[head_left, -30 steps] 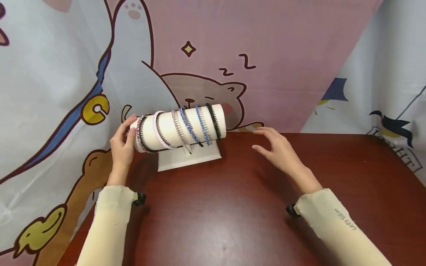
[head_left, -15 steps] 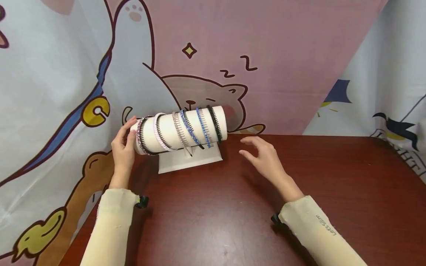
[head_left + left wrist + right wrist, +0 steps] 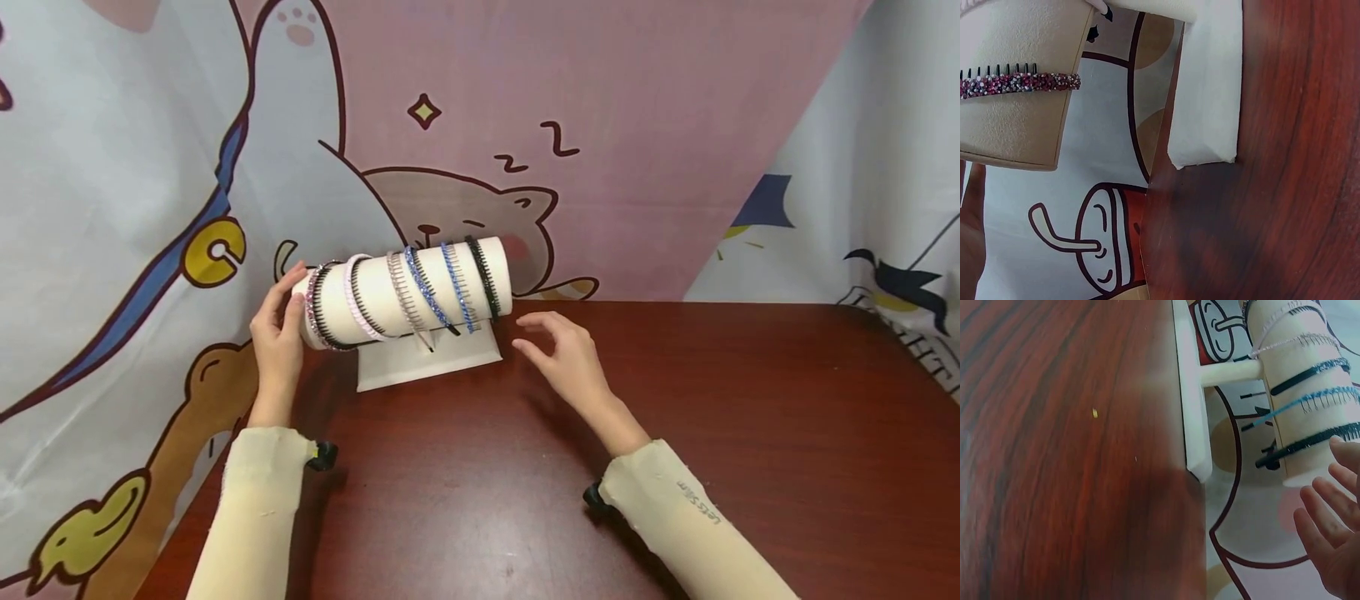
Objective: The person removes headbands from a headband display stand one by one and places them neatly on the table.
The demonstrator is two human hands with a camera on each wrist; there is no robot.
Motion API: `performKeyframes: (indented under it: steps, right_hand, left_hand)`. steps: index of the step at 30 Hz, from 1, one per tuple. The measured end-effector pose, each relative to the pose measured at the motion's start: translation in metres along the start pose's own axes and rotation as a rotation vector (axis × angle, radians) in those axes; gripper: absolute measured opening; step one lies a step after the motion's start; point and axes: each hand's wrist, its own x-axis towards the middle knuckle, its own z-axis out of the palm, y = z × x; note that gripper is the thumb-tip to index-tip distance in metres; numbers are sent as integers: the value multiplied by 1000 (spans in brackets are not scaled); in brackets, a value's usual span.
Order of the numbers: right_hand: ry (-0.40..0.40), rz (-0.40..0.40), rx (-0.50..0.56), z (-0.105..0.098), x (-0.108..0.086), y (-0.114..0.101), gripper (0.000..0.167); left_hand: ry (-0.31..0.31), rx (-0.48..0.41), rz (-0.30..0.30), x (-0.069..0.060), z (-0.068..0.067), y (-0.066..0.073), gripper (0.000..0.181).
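Note:
A cream headband display stand (image 3: 381,293) holds several toothed headbands along its horizontal roll. At the left end my left hand (image 3: 277,340) grips the roll by its rim, beside the pink glitter headband (image 3: 1022,83). Its other fingers are mostly hidden in the left wrist view. Further right sit a pale pink headband (image 3: 356,292), blue ones and a dark headband (image 3: 483,279) near the right end. My right hand (image 3: 564,357) hovers just off that right end, thumb and fingers spread apart with nothing between them.
The stand's flat white base (image 3: 450,358) rests on a dark red wooden table (image 3: 487,467). Close behind it hangs a cartoon-printed cloth (image 3: 645,150), which also runs along the left side. A tiny yellow speck (image 3: 1094,413) lies on the wood.
My right hand has moved left, and slightly nearer to me, toward the right end of the roll. The left hand and the stand look unchanged.

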Motion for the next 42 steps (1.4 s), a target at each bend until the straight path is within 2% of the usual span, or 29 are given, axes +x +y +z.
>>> performKeyframes:
  steps: [9,17,26,33,42]
  right_hand:
    - [85,48,84,29,2,-8,29]
    - [251,58,150,48,6,-12,25]
    - [363,94,133,59,16,-14,17]
    - [388,105,108,61,15,-13,14]
    - [374,114,121,58,10,-9,14]
  left_hand:
    - [17,-12,-28,-3,-5,3,36]
    - [27,-44,0,-2,-3,0,36]
    - [58,-95,38,4,3,-2,36]
    - [74,-125,50,3,5,-5,37]
    - [71,-141,19,-1,8,-7,36]
